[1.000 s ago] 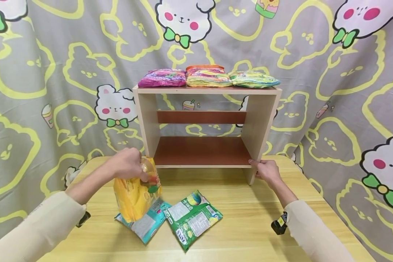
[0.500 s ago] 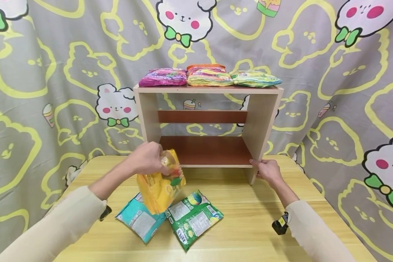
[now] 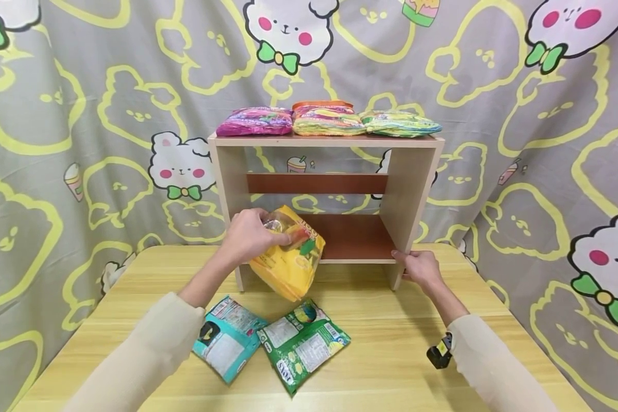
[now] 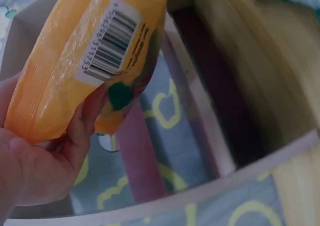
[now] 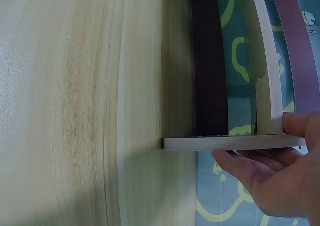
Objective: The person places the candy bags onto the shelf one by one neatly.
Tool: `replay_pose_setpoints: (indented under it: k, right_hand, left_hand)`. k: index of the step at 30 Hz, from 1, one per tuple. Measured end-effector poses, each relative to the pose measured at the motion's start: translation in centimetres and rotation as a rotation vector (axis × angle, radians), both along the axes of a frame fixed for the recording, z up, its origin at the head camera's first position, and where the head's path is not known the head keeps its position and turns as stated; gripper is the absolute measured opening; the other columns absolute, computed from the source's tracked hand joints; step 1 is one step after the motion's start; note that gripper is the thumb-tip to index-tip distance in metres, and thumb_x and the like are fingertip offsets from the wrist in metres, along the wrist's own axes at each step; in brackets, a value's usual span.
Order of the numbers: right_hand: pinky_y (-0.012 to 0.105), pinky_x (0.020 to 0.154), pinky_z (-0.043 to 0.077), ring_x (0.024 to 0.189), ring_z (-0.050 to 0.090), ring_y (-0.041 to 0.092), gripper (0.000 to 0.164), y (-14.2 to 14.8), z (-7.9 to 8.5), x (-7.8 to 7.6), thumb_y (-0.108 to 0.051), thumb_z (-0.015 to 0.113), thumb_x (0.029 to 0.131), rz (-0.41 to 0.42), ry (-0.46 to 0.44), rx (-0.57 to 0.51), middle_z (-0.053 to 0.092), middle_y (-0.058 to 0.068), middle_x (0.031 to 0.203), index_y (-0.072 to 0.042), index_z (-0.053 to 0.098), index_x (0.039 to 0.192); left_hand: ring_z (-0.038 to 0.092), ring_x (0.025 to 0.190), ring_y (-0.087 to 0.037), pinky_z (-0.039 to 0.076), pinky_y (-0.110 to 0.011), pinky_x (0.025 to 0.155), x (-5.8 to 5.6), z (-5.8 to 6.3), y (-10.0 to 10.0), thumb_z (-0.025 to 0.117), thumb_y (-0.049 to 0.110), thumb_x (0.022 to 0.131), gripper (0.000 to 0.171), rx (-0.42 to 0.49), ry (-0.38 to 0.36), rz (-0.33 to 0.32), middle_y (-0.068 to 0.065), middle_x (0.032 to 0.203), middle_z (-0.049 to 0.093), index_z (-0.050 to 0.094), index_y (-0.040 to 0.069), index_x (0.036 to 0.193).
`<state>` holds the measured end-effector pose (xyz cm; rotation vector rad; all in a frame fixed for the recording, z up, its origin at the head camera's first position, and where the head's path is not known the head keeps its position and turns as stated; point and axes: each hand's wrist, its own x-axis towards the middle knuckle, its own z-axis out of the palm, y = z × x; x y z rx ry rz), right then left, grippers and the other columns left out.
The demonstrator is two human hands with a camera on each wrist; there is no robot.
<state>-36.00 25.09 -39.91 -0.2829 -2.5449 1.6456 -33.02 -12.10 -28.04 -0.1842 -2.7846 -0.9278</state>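
My left hand grips a yellow snack bag by its upper end, in front of the shelf's lower opening. In the left wrist view, the bag shows a barcode, with thumb and fingers on either side of it. At the other side, my right hand holds the right side panel of a small wooden shelf. The right wrist view shows that hand with its thumb on the inner side of the panel and its fingers on the outer side.
A teal bag and a green bag lie on the wooden table. On the shelf top sit a purple bag, an orange-and-yellow bag and a green-yellow bag. A patterned curtain hangs behind.
My left hand has carried the yellow bag up and to the right, from over the teal bag to the shelf front. The teal bag has shifted slightly right. The right hand stays put.
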Motion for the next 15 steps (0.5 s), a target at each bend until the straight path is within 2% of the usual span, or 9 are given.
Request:
replay_pose_setpoints:
  k: [2, 5, 9, 15]
  right_hand:
    - [0.030, 0.072, 0.057, 0.099, 0.066, 0.033, 0.051, 0.0, 0.1, 0.0, -0.034, 0.062, 0.091, -0.001, 0.001, 0.004, 0.056, 0.027, 0.126, 0.007, 0.060, 0.122]
    - [0.031, 0.073, 0.057, 0.099, 0.066, 0.034, 0.051, 0.0, 0.0, 0.0, -0.035, 0.062, 0.091, 0.000, -0.004, 0.009, 0.055, 0.027, 0.127, 0.006, 0.061, 0.121]
    - [0.030, 0.072, 0.057, 0.099, 0.065, 0.034, 0.051, 0.0, 0.1, 0.0, -0.036, 0.061, 0.091, 0.005, -0.011, 0.017, 0.054, 0.027, 0.129, 0.006, 0.061, 0.122]
    - [0.029, 0.072, 0.057, 0.097, 0.067, 0.033, 0.052, -0.1, 0.2, 0.2, -0.036, 0.062, 0.091, 0.001, -0.013, 0.018, 0.053, 0.028, 0.129, 0.006, 0.061, 0.121]
  left_hand:
    - [0.056, 0.080, -0.023, 0.048, -0.031, 0.062, -0.6, -0.5, 0.2, 0.080, 0.050, 0.064, 0.059, 0.060, 0.006, 0.035, -0.007, 0.089, 0.063, 0.063, 0.006, 0.100]
    - [0.055, 0.084, -0.024, 0.047, -0.031, 0.066, -1.3, -1.4, 0.7, 0.081, 0.048, 0.064, 0.058, 0.164, 0.005, 0.077, -0.008, 0.092, 0.064, 0.065, 0.005, 0.098]
    - [0.051, 0.078, -0.022, 0.043, -0.031, 0.060, -2.2, -2.8, 1.7, 0.082, 0.046, 0.064, 0.047, 0.287, -0.002, 0.144, -0.005, 0.079, 0.059, 0.064, 0.007, 0.083]
    - [0.048, 0.074, -0.020, 0.041, -0.031, 0.058, -3.5, -5.0, 3.5, 0.082, 0.045, 0.067, 0.043, 0.501, -0.047, 0.237, -0.002, 0.071, 0.054, 0.062, 0.008, 0.075]
